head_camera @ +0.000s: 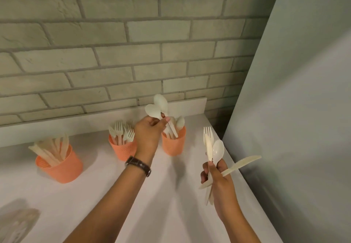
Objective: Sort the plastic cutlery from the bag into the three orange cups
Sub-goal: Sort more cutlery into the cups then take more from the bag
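Three orange cups stand in a row on the white counter (98, 195). The left cup (60, 166) holds several knives, the middle cup (123, 148) several forks, and the right cup (173, 144) some spoons. My left hand (149, 131) pinches two cream spoons (157, 107) by their handles just above the right cup. Nearer the counter's right edge, my right hand (216, 178) grips a mixed bunch of cutlery (212, 151): a fork, a spoon and a knife that sticks out to the right.
A brick wall (133, 43) rises behind the counter and a plain grey wall (303, 109) closes the right side. A clear plastic bag (17, 222), blurred, lies at the front left corner. A watch sits on my left wrist.
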`<state>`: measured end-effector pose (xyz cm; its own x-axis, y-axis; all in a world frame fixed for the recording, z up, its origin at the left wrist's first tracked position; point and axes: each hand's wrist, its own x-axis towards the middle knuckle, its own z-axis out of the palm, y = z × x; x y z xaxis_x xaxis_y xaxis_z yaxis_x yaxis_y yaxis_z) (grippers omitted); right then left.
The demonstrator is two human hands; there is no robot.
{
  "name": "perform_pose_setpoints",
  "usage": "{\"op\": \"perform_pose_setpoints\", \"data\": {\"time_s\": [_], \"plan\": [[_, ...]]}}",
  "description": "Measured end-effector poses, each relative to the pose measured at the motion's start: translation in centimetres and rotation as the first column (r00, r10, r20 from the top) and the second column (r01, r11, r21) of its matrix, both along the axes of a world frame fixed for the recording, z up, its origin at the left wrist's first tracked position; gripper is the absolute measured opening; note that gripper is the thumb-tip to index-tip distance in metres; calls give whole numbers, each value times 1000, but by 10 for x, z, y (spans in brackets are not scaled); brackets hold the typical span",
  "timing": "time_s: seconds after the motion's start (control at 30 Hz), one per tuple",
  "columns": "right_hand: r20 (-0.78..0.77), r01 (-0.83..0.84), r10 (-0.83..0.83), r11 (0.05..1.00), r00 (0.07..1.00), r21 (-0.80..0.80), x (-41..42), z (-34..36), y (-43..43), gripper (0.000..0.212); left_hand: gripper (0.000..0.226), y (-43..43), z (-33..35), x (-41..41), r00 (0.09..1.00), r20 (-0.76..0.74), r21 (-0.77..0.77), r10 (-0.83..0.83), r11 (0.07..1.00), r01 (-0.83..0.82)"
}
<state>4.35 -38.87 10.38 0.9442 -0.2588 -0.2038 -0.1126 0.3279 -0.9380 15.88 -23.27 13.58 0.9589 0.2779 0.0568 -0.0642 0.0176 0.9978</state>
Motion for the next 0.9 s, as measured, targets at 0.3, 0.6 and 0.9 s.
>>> {"op": "perform_pose_setpoints", "data": {"time_s": [0.3,0.6,0.9], "plan": [[17,-11,12,997,1000,-74,4,0,-5,18,23,-28,-54,34,986,-168,302,15,953,37],[-4,-24,24,1000,1000,-15,13,-1,0,18,32,-15,-40,24,998,-68,154,-15,988,25],[4,71,-71,997,997,-43,-9,-4,-36,20,31,-41,-72,-32,952,274,650,-139,756,-77]]}}
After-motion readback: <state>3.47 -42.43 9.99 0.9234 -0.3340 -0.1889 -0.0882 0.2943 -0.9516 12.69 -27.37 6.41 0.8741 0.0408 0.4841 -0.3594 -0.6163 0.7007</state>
